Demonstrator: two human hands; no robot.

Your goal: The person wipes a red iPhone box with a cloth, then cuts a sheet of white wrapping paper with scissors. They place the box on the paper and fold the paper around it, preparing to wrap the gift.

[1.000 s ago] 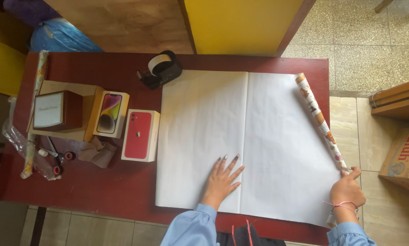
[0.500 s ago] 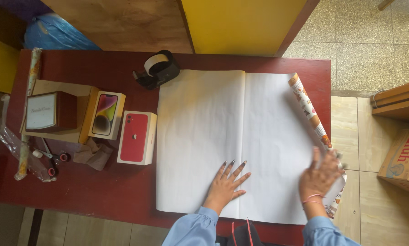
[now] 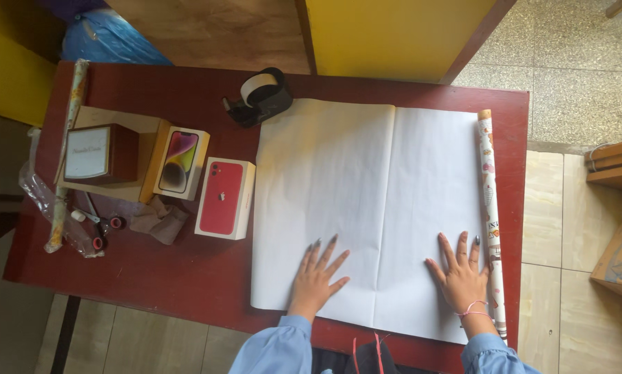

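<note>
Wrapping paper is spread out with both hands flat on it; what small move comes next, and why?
Probably lift the left hand and bring over the red phone box. The white sheet already lies flat under both open palms, the right hand rests beside the patterned roll at its right edge, and the box lies just left of the sheet.

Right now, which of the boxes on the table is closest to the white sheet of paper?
The red phone box, lying flat just left of the white paper sheet. The phone box with the colourful picture and the brown box sit farther left.
</note>
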